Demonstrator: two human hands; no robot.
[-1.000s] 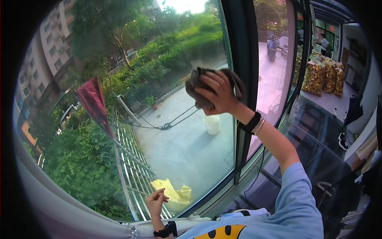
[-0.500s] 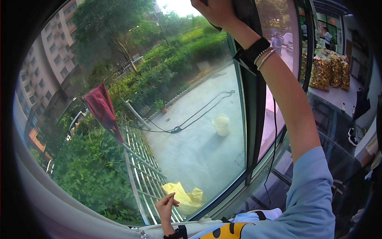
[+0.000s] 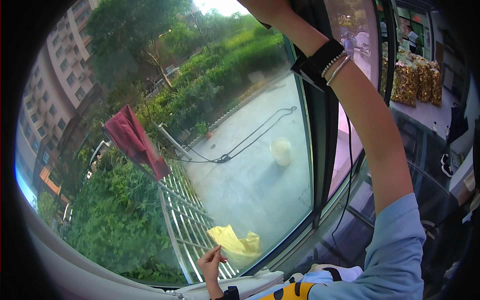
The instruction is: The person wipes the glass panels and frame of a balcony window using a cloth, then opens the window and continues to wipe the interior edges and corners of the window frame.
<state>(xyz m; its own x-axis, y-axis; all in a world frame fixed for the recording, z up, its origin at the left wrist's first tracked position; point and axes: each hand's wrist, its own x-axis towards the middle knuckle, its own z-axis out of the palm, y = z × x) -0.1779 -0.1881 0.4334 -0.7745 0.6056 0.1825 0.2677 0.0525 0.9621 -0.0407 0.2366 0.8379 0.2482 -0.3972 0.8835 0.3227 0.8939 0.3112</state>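
Note:
My right hand (image 3: 272,11) is raised at the upper edge, against the tall window pane (image 3: 260,195) beside its dark frame (image 3: 320,145). Its fingers are cut off by the picture edge. A dark edge shows under the palm; what it belongs to is unclear. Low in front of the glass, my left hand (image 3: 212,262) has its thumb and fingers pinched together; anything between them is too small to make out. Directly past those fingertips is a yellow cloth (image 3: 235,242), and I cannot tell whether they touch. A black cord (image 3: 346,185) hangs right of the frame.
Through the glass show a maroon cloth (image 3: 132,135) over a metal rack (image 3: 192,220), a pale bucket (image 3: 281,151) and a dark looped hose (image 3: 250,146). White fabric (image 3: 115,275) runs along the lower left. Inside at right, several gold-coloured bags (image 3: 417,85) stand on a table.
My right hand has moved slightly up and left, further out of the picture. The left hand stays pinched by the yellow cloth. The view has shifted a little; the maroon cloth's lower end looks wider.

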